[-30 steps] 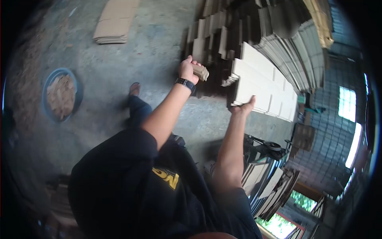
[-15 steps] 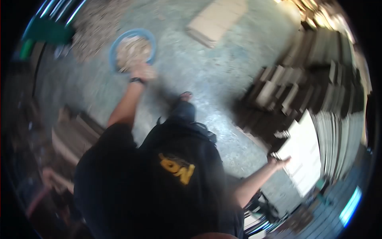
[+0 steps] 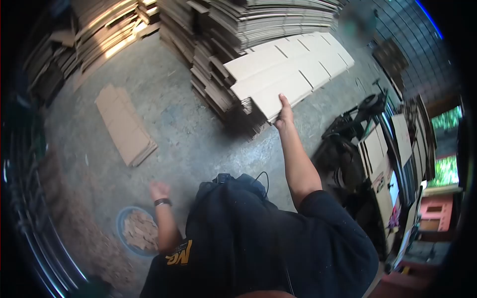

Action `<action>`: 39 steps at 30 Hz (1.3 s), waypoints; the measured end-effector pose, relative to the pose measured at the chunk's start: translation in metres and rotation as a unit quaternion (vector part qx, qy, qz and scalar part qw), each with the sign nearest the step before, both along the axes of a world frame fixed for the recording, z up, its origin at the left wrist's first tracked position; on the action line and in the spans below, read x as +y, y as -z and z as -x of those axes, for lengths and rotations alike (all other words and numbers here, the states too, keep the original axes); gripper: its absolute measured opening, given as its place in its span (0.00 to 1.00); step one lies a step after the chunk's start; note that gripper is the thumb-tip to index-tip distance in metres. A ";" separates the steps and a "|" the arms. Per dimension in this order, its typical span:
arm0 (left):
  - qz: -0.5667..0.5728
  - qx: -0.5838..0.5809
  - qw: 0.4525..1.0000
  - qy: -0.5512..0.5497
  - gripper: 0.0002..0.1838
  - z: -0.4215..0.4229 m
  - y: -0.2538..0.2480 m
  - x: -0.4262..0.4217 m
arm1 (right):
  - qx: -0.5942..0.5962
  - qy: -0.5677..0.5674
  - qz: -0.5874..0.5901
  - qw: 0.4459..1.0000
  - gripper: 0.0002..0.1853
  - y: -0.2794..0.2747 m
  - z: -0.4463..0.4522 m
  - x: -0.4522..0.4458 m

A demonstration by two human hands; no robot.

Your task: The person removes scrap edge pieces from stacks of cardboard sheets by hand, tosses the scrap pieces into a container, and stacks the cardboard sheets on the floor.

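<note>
My right hand (image 3: 284, 115) grips the near edge of a stack of pale slotted cardboard sheets (image 3: 293, 64), its thumb on top and its other fingers hidden underneath. The sheets lie against a tall pile of folded cardboard (image 3: 218, 94). My left hand (image 3: 159, 190), slightly blurred and with a dark watch at its wrist, is over the floor just above a round blue tub (image 3: 120, 226). Nothing shows in it, and its fingers look loosely apart. Cardboard scraps (image 3: 140, 230) fill the tub.
A flat bundle of brown cardboard (image 3: 124, 124) lies on the concrete floor at the left. More cardboard piles (image 3: 109, 35) stand at the upper left. A dark machine or vehicle (image 3: 348, 149) and leaning boards (image 3: 375, 149) are at the right. Loose scraps (image 3: 94, 238) litter the lower left.
The view has turned. My left hand held a wad of scraps, reached over the tub, and now shows none, raised off it. My right hand has stayed on the pale sheets.
</note>
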State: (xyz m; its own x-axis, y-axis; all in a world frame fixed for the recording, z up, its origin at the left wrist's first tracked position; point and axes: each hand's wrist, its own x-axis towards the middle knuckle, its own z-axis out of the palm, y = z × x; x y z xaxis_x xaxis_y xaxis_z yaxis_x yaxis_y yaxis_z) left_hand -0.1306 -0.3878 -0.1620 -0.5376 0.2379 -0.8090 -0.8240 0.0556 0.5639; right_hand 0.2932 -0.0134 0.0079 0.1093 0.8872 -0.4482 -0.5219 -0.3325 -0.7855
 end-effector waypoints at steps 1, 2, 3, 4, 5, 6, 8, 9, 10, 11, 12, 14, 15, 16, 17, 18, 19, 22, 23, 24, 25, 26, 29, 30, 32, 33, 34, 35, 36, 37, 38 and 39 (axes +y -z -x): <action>-0.060 0.020 0.991 0.118 0.39 -0.033 -0.013 0.047 | -0.005 0.008 0.011 1.000 0.36 0.000 -0.001 0.002; -0.115 0.040 0.963 0.240 0.40 -0.070 -0.046 0.093 | 0.002 0.010 0.008 1.000 0.37 -0.002 -0.001 0.000; -0.163 0.034 0.935 0.313 0.42 -0.102 -0.077 0.131 | 0.000 0.014 0.010 1.000 0.37 -0.006 -0.001 -0.004; -0.195 0.031 0.911 0.363 0.44 -0.127 -0.106 0.162 | 0.002 0.015 0.014 1.000 0.37 -0.028 0.005 -0.018; -0.225 0.028 0.883 0.410 0.46 -0.146 -0.131 0.189 | 0.029 0.012 0.005 0.999 0.36 -0.032 0.005 -0.023; -0.230 0.035 0.876 0.423 0.46 -0.160 -0.149 0.210 | 0.039 0.015 0.016 0.999 0.36 -0.044 0.004 -0.034; -0.284 -0.015 0.867 0.410 0.49 -0.184 -0.178 0.247 | 0.041 0.029 -0.005 0.999 0.35 -0.034 -0.006 -0.043; -0.282 -0.020 0.865 0.415 0.50 -0.194 -0.188 0.262 | 0.011 0.012 -0.001 1.000 0.36 -0.031 -0.012 -0.047; -0.299 -0.012 0.850 0.433 0.49 -0.203 -0.193 0.270 | -0.003 -0.043 0.037 0.998 0.37 -0.039 -0.023 -0.056; -0.313 -0.007 0.837 0.449 0.49 -0.212 -0.201 0.278 | -0.018 -0.100 0.078 0.992 0.39 -0.050 -0.035 -0.056; -0.333 -0.016 0.835 0.437 0.44 -0.225 -0.208 0.285 | -0.002 -0.110 0.090 0.990 0.40 -0.047 -0.053 -0.045; -0.328 -0.010 0.839 0.433 0.37 -0.246 -0.202 0.296 | -0.030 -0.057 0.124 0.990 0.51 -0.041 -0.097 -0.020; -0.306 -0.004 0.862 0.403 0.32 -0.255 -0.200 0.298 | -0.036 -0.025 0.123 0.991 0.55 -0.021 -0.131 0.010; -0.301 -0.011 0.873 0.384 0.31 -0.262 -0.203 0.298 | -0.057 -0.002 0.114 0.992 0.56 -0.020 -0.166 0.038; -0.295 -0.016 0.883 0.364 0.31 -0.265 -0.206 0.298 | -0.075 0.020 0.106 0.991 0.57 -0.021 -0.198 0.068; -0.289 -0.002 0.888 0.357 0.31 -0.266 -0.207 0.297 | -0.088 0.037 0.096 0.991 0.58 -0.026 -0.226 0.097; -0.288 -0.024 0.888 0.357 0.32 -0.265 -0.207 0.297 | -0.101 0.051 0.085 0.990 0.60 -0.032 -0.254 0.128; -0.270 -0.063 0.905 0.323 0.33 -0.272 -0.216 0.294 | -0.092 0.067 0.092 0.989 0.66 -0.033 -0.320 0.227; -0.279 -0.069 0.901 0.324 0.34 -0.276 -0.221 0.293 | -0.059 0.057 0.087 0.993 0.69 -0.043 -0.330 0.250; -0.286 -0.075 0.898 0.325 0.34 -0.278 -0.224 0.291 | -0.026 0.080 0.110 0.990 0.69 -0.017 -0.350 0.294; -0.282 -0.090 0.903 0.311 0.33 -0.280 -0.224 0.287 | 0.006 -0.003 0.080 0.997 0.64 -0.021 -0.360 0.310; -0.279 -0.082 0.907 0.304 0.33 -0.283 -0.223 0.286 | 0.017 -0.032 0.059 0.998 0.49 -0.047 -0.354 0.309; -0.265 0.020 0.918 0.295 0.27 -0.299 -0.223 0.286 | 0.093 -0.039 -0.007 0.995 0.27 -0.040 -0.344 0.342; -0.265 0.022 0.919 0.290 0.27 -0.303 -0.223 0.288 | 0.088 -0.031 -0.013 0.996 0.27 -0.031 -0.343 0.347; -0.299 0.037 0.924 0.236 0.26 -0.308 -0.219 0.291 | 0.082 -0.022 -0.023 0.996 0.27 -0.028 -0.341 0.348; -0.302 0.038 0.924 0.232 0.26 -0.309 -0.216 0.293 | 0.081 -0.026 -0.026 0.996 0.27 -0.031 -0.341 0.346; -0.299 0.054 0.930 0.207 0.26 -0.311 -0.213 0.294 | 0.115 -0.028 -0.022 0.993 0.27 -0.034 -0.341 0.343; -0.294 0.069 0.936 0.182 0.26 -0.312 -0.210 0.292 | 0.148 -0.028 -0.015 0.988 0.27 -0.036 -0.342 0.340; -0.292 0.067 0.937 0.179 0.26 -0.314 -0.210 0.290 | 0.146 -0.030 -0.012 0.989 0.27 -0.038 -0.342 0.338; -0.296 0.065 0.935 0.182 0.27 -0.315 -0.212 0.289 | 0.149 -0.030 -0.004 0.988 0.27 -0.040 -0.342 0.338; -0.302 0.063 0.933 0.184 0.27 -0.316 -0.214 0.289 | 0.152 -0.032 0.002 0.988 0.27 -0.043 -0.341 0.341; -0.304 0.064 0.933 0.180 0.27 -0.319 -0.218 0.287 | 0.155 -0.035 0.007 0.987 0.27 -0.046 -0.339 0.344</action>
